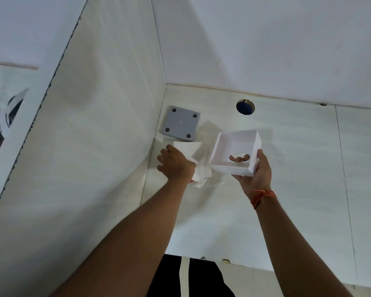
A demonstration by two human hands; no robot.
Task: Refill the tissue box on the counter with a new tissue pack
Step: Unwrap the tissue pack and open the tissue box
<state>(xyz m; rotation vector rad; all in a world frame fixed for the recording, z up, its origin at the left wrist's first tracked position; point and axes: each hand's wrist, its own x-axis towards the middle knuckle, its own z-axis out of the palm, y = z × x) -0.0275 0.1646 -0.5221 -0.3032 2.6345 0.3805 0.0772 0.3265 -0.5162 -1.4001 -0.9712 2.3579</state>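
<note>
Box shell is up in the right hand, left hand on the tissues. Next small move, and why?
Probably lift the tissue stack with the left hand and bring it to the white box shell. The right hand holds that shell open side up and empty, and the grey base plate lies off on the counter.

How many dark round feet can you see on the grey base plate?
4, one near each corner of the grey base plate: far left, far right, near left, near right. None look hidden; the plate lies in the counter corner.
</note>
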